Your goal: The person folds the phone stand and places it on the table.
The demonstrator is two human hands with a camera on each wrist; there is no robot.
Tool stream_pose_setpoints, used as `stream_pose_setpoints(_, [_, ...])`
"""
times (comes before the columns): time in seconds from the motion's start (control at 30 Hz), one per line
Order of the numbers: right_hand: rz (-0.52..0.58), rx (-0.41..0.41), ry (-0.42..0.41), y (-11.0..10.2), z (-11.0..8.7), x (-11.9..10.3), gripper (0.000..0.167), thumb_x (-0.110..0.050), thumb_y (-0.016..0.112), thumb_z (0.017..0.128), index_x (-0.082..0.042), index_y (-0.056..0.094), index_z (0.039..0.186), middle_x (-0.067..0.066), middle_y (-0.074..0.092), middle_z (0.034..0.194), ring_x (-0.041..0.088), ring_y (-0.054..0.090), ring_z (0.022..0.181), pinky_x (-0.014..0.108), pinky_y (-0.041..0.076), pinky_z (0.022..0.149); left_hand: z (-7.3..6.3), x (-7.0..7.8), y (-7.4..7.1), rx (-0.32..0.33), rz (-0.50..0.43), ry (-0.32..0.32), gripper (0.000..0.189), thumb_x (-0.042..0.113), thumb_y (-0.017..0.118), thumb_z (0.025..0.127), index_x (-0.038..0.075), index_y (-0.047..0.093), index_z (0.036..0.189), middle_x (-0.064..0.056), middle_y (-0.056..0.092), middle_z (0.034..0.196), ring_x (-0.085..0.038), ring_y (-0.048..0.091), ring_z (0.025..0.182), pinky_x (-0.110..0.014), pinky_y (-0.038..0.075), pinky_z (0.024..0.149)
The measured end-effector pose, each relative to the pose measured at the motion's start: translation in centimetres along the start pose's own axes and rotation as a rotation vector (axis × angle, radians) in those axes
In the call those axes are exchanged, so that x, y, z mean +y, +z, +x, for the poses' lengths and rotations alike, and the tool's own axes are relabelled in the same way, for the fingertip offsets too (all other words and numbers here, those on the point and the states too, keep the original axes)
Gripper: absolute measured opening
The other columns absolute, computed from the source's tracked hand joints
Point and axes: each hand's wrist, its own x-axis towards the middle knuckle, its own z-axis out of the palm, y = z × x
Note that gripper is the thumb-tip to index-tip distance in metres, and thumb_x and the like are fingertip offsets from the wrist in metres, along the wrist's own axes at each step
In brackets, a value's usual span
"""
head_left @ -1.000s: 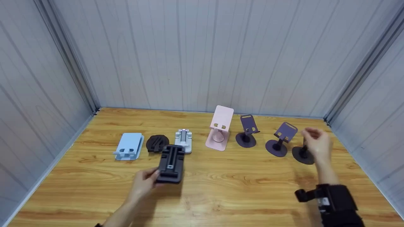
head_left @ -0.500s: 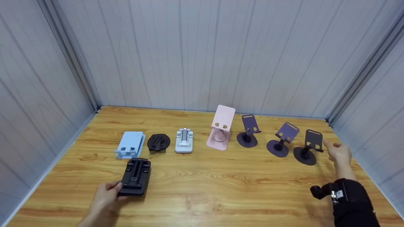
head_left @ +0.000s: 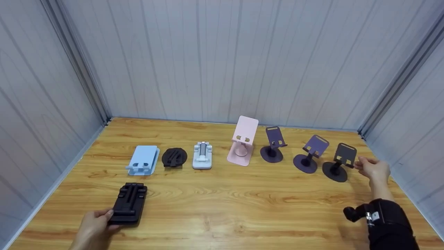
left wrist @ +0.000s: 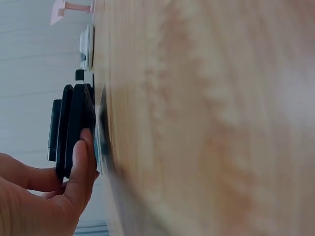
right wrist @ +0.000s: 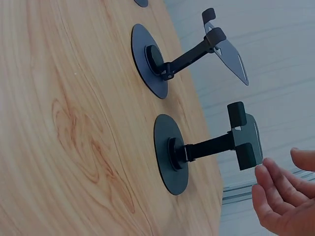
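A folded black phone stand (head_left: 128, 205) is in my left hand (head_left: 91, 225) at the table's left front. Thumb and fingers pinch its near left edge; in the left wrist view the folded black phone stand (left wrist: 76, 128) hangs just above the wood over its shadow. My right hand (head_left: 376, 170) is at the far right, beside an upright black phone stand (head_left: 346, 153) on a round base. In the right wrist view the fingertips (right wrist: 263, 169) lie at the edge of its holder, touching or nearly so, with the thumb apart.
Along the wooden table (head_left: 222, 208) stand a light blue stand (head_left: 144, 158), a folded round black stand (head_left: 174, 157), a white stand (head_left: 202, 156), a pink stand (head_left: 245, 130) and two purple stands, one left (head_left: 274, 137) and one right (head_left: 316, 145). Panel walls enclose the table.
My left hand has carried the folded black stand left and nearer to me. My right hand has let go of the upright black stand, moved right, then come back to its holder's edge.
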Motion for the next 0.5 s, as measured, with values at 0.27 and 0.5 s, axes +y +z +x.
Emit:
stream_pose_setpoints(0.27, [-0.075,0.042,-0.023,0.1,1.5,1.2,0.046,-0.022,0.055,0.099,0.01,0.053,0.132,-0.015,0.059,0.059,-0.003,0.059,0.057,0.017,0.057,0.059,0.2,-0.7,-0.7,0.015,-0.052,0.013,0.044,-0.002,0.035,0.102,-0.031,0.025,0.133,-0.046,0.051,0.11,-0.01,0.065,0.066,-0.023,0.06,0.066])
stream_pose_setpoints(0.5, [-0.206,0.068,-0.001,0.1,1.2,1.2,0.054,-0.024,0.052,0.099,0.014,0.045,0.137,-0.011,0.056,0.068,-0.005,0.052,0.056,0.019,0.059,0.06,0.3,-0.8,-1.1,0.093,0.105,0.006,0.041,0.002,0.043,0.1,-0.028,0.04,0.128,-0.042,0.058,0.109,-0.01,0.065,0.061,-0.025,0.059,0.061])
